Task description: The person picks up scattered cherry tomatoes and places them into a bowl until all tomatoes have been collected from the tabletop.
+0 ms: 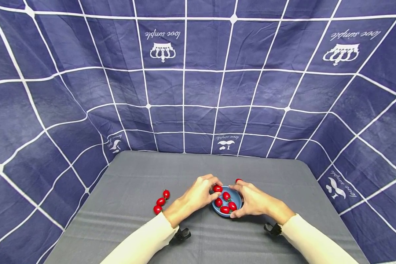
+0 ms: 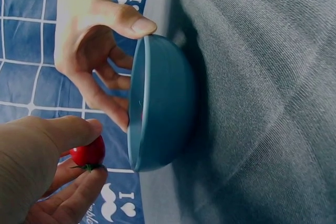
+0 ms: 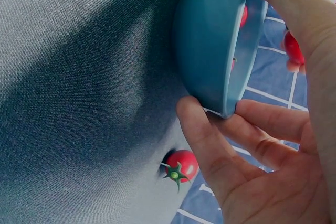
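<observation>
My left hand [image 1: 199,192] pinches a small red cherry tomato [image 2: 88,153] between thumb and fingers, its green stem end facing down in the left wrist view. This tomato is held over the left side of a round blue bowl [image 2: 170,103]. Several more cherry tomatoes [image 1: 224,209] lie inside the bowl. My right hand [image 1: 255,200] grips the bowl at its right side, thumb on the near rim and fingertips at the far rim and outer wall. Just beyond that hand, a single tomato [image 3: 181,165] with a green calyx rests on the grey cloth.
Three cherry tomatoes [image 1: 160,201] lie in a slanting row on the grey table [image 1: 145,176], left of my left forearm. Blue cloth [image 1: 201,88] with white grid lines hangs behind the table and along both sides. A black strap sits at each wrist.
</observation>
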Demonstrator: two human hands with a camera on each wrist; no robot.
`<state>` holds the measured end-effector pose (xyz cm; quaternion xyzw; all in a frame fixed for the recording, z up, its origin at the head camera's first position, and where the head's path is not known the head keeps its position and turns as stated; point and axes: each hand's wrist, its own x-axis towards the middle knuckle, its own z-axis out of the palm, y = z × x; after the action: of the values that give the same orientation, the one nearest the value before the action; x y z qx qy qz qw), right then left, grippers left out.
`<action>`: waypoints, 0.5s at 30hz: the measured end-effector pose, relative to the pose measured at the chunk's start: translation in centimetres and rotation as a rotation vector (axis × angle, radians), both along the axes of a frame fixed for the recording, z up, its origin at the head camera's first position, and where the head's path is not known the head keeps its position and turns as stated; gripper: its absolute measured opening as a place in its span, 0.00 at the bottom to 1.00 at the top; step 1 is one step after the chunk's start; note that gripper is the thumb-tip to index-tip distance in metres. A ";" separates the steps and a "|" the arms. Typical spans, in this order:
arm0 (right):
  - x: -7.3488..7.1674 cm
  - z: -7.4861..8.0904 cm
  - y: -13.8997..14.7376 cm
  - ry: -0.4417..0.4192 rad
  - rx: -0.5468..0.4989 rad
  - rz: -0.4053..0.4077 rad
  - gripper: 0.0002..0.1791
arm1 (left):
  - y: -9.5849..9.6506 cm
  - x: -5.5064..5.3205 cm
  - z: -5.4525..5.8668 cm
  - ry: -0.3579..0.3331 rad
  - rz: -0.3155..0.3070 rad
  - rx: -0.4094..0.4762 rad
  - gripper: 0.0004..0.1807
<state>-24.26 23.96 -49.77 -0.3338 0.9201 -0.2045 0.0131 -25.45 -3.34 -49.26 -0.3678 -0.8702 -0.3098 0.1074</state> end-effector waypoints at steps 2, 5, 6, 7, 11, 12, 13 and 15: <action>0.0 0.0 0.0 -0.003 0.001 -0.002 0.54 | 0.2 -0.1 0.0 -0.003 -0.006 -0.008 0.13; -0.1 0.1 0.0 -0.003 0.001 0.003 0.54 | 0.5 -0.1 0.0 -0.014 -0.011 -0.020 0.13; -0.1 0.1 0.0 -0.004 0.002 0.001 0.54 | 0.6 -0.1 0.0 -0.012 -0.011 -0.026 0.13; -0.1 0.1 0.0 -0.006 0.004 -0.001 0.54 | 0.7 -0.2 0.0 -0.013 -0.011 -0.031 0.13; -0.1 0.0 0.1 -0.012 0.009 -0.008 0.54 | 1.1 -0.3 0.0 -0.006 -0.013 -0.041 0.13; -0.2 0.0 0.1 -0.014 0.011 -0.011 0.54 | 1.1 -0.3 0.0 -0.004 -0.014 -0.042 0.13; -0.2 0.0 0.1 -0.018 0.013 -0.015 0.55 | 1.2 -0.3 0.0 -0.008 -0.017 -0.042 0.14; -0.1 0.0 0.1 -0.019 0.015 -0.018 0.55 | 1.4 -0.3 -0.1 -0.009 -0.019 -0.046 0.14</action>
<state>-24.38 24.09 -49.78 -0.3234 0.9244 -0.2009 0.0224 -25.79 -1.99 -49.31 -0.3771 -0.8740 -0.2923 0.0921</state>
